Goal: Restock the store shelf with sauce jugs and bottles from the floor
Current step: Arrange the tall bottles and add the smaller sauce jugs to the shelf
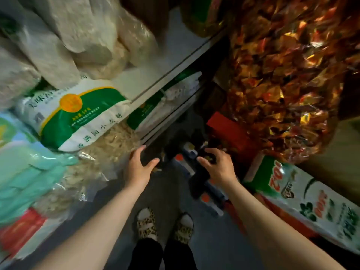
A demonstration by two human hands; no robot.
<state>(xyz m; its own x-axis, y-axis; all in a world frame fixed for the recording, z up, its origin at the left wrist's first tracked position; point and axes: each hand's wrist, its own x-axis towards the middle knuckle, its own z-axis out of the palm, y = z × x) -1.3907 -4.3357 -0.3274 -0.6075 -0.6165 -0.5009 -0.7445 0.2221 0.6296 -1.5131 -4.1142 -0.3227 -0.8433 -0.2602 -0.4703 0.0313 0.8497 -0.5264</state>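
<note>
A dark, smooth bottle [201,172] is gripped by the right hand [220,166], its long axis tilted, yellow-capped end away from the person. Beside the bottle, the left hand [140,166] is held spread, empty.

Flour sack [78,117] on shelf [175,61] left; bottles [196,168] on floor below.

arms: bare to the picture's edge, no sleeves in view
trousers [161,254]: dark, plain
slippers [146,224]: leopard print, open-toed
socks [144,213]: pale grey, showing at the toes
</note>
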